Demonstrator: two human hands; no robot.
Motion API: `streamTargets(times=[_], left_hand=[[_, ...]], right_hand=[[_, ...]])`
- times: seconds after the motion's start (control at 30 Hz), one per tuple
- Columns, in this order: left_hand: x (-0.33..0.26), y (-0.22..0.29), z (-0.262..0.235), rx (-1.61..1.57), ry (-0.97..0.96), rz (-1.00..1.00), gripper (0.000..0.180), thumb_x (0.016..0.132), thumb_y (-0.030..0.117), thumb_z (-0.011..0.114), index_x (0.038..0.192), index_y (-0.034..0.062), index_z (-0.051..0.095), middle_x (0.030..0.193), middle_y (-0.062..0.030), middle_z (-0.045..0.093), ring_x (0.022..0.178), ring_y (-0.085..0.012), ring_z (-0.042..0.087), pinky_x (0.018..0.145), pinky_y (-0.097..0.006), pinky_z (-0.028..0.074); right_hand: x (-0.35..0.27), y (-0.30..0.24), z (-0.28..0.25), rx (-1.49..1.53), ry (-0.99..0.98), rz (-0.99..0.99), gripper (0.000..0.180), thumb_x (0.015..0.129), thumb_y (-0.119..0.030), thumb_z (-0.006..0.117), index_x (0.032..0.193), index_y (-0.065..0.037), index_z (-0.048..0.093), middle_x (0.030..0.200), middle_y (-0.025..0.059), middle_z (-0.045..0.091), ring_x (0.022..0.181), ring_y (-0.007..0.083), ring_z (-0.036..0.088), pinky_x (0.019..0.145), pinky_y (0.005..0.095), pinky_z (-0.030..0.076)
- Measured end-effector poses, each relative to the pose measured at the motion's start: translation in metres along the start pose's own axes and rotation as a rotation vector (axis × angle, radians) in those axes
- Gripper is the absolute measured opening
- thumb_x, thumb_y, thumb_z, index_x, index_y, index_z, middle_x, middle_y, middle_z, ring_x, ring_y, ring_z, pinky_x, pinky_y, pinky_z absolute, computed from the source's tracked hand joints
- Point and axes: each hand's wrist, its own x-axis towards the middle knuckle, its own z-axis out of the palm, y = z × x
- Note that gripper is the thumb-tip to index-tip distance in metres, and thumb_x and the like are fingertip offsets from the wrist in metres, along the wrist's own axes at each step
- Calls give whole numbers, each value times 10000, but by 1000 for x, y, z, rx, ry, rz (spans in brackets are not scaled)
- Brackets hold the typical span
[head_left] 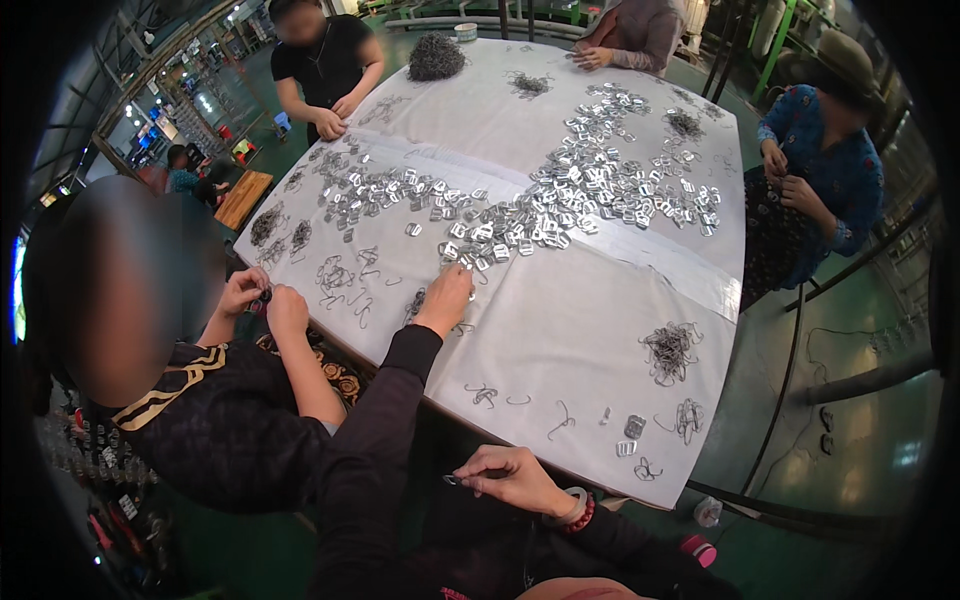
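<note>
My left hand (pixel 446 300) reaches over the white-covered table (pixel 590 330) to the near edge of a heap of flat silver metal buckles (pixel 540 215). Its fingers are drawn together and point down; a silver glint shows beside them, but what they grip is mostly hidden. Lower, in front of the table edge, my right hand (pixel 515 480) pinches a small bent metal hook (pixel 450 479) between thumb and fingertips. A pale bangle and a red bead bracelet (pixel 580 513) circle that wrist. Close to my right hand, a few loose wire hooks (pixel 483 396) lie on the cloth.
A pile of wire hooks (pixel 672 352) sits at the right, near small stacked buckles (pixel 634 427). A large tangled hook mound (pixel 436 57) stands at the far side. Close on my left, a co-worker's hands (pixel 270 300) hold something dark. Other people work around the table.
</note>
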Motion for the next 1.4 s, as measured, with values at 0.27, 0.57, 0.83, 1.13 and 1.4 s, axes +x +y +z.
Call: streamTargets(times=[0.27,0.57,0.83,1.13,1.4], left_hand=[[-13,9,9,107,-76,-75,101,817,-45,555,912,-39,590,993,-211,577,951,-369,613,773,-452,538],[-11,22,-27,-135,-304,-127,195,871,160,580,997,11,576,905,-213,663,864,-390,646,762,-468,508],[-17,18,-35,-297,-379,-141,171,803,184,684,873,30,706,811,-133,687,750,-298,669,702,-369,513],[16,-4,-12,14,64,138,129,826,104,617,896,138,720,958,-60,652,961,-258,605,759,-394,518],[26,1,-4,281,33,263,79,867,91,596,920,43,562,980,-107,583,966,-302,574,778,-422,501]], right_hand=[[-15,-6,16,15,15,-5,184,864,56,614,1020,20,703,882,46,628,723,99,611,653,232,488],[-14,-8,21,-8,25,-26,208,826,94,615,994,16,709,853,58,632,702,105,617,622,229,493],[-7,-7,15,46,19,39,254,799,143,575,980,25,710,884,61,632,709,104,624,632,223,496],[-7,-4,9,47,29,30,271,789,142,566,984,20,709,880,59,633,727,101,615,658,225,503],[-8,-1,9,32,27,8,176,851,59,626,996,4,710,852,35,609,689,86,585,612,226,476]])
